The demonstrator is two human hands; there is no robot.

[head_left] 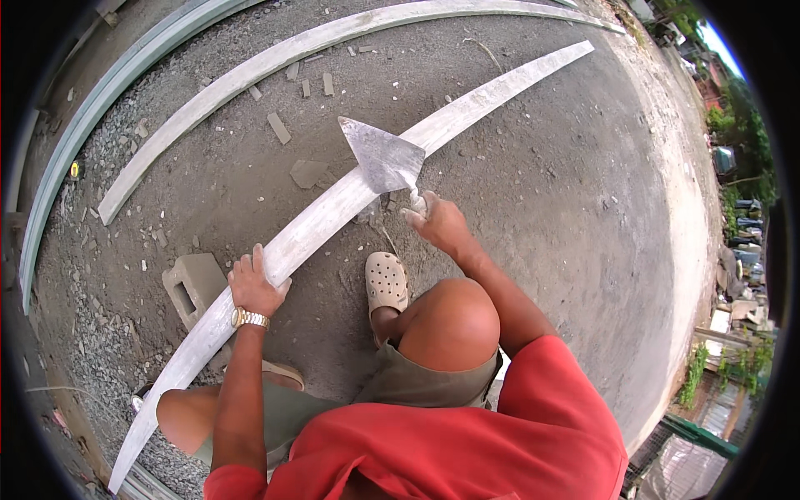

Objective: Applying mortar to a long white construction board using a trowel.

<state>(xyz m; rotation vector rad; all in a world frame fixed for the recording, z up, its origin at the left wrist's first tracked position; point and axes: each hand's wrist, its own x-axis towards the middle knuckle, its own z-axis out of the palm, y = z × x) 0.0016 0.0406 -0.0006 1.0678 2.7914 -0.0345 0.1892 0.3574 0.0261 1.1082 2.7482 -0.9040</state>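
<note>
A long pale board (321,223), smeared whitish grey, runs from the lower left to the upper right in front of me. My left hand (255,282), a gold-coloured watch (250,317) at its wrist, is wrapped over the board's edge. In my right hand (439,223) is the handle of a trowel (385,157), with fingers closed around it. The trowel's broad triangular blade lies across the board, its tip reaching past the far edge. Whether the blade presses on the board or hovers just over it, I cannot tell.
A hollow concrete block (193,287) stands beside the board near my left hand. Beyond lie another pale board (237,82), grey-green metal lengths (92,125) and flat broken pieces (279,128). Gravel (100,350) covers the left. My foot in a beige clog (387,282) is near the board.
</note>
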